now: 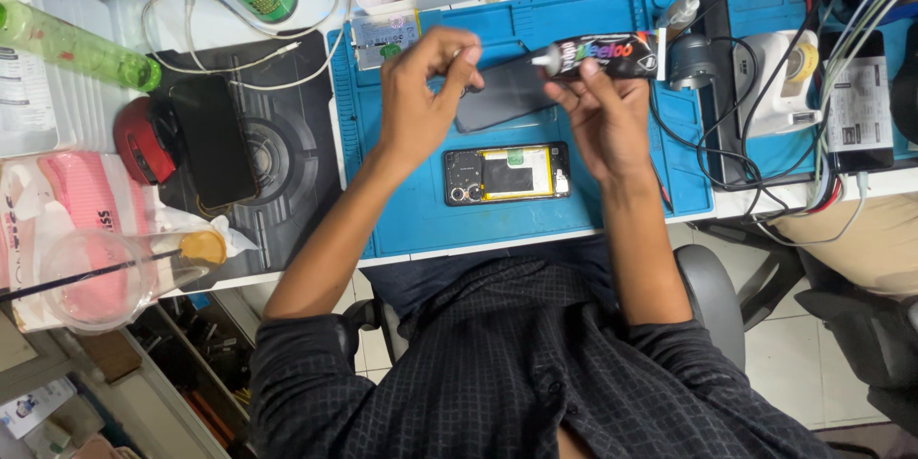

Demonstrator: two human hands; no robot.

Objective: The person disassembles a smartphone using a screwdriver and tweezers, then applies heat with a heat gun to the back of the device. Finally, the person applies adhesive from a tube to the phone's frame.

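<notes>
Black glue tube (pixel 612 54) sits pinched in my right hand (pixel 605 115) above the blue mat (pixel 421 210). My left hand (pixel 421 96) pinches its white tip (pixel 547 60). Best I twist slowly, over the open phone (pixel 507 173).

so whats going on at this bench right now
A person sits at a blue work mat. Their right hand holds a black glue tube with its white nozzle pointing left, and the left hand pinches something small near the nozzle. An opened phone, back cover off, lies on the mat below the hands. A dark panel lies under them.
</notes>
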